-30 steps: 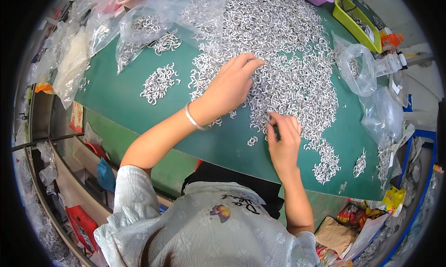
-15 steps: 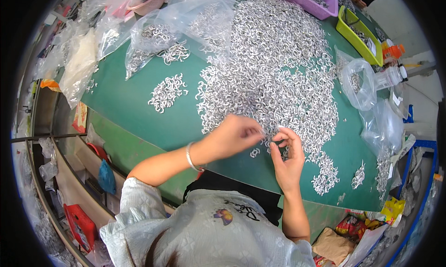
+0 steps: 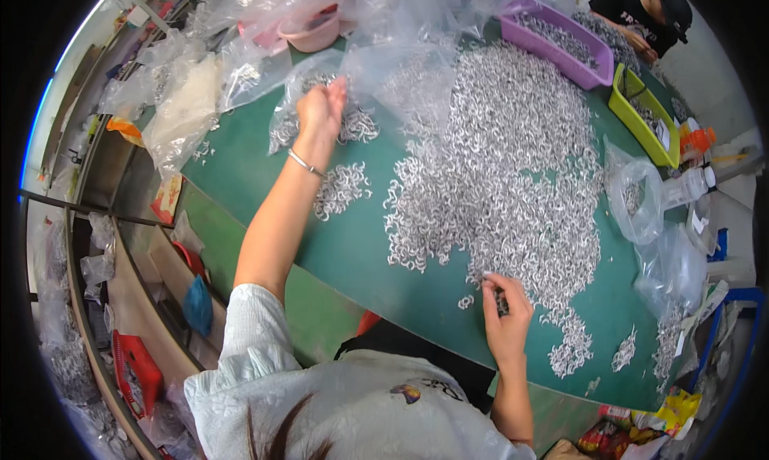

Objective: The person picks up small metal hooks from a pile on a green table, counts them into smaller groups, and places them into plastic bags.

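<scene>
A wide heap of small silvery C-shaped metal pieces (image 3: 521,148) is spread on the green tabletop (image 3: 344,260). My left hand (image 3: 322,108) reaches far out over a clear plastic bag (image 3: 284,124) of similar pieces; its fingers are bunched, and whatever they hold is hidden. At the heap's near edge, my right hand (image 3: 509,320) brings thumb and forefinger together, with small metal pieces showing at the fingertips and inside the curled fingers. Just left of it lies a small ring-like cluster (image 3: 465,301). A small separate pile (image 3: 343,190) sits below my left wrist.
A purple basket (image 3: 589,74) and a lime-green basket (image 3: 669,152) stand at the far right, near another person (image 3: 641,20). Clear bags (image 3: 641,200) and a bottle (image 3: 689,186) line the right side. A pink bowl (image 3: 312,34) stands at the back left.
My left hand has moved from beside my right hand to the far-left bag. My right hand stays by the heap's near edge. The whole view has shifted, bringing more of the other person in.
</scene>
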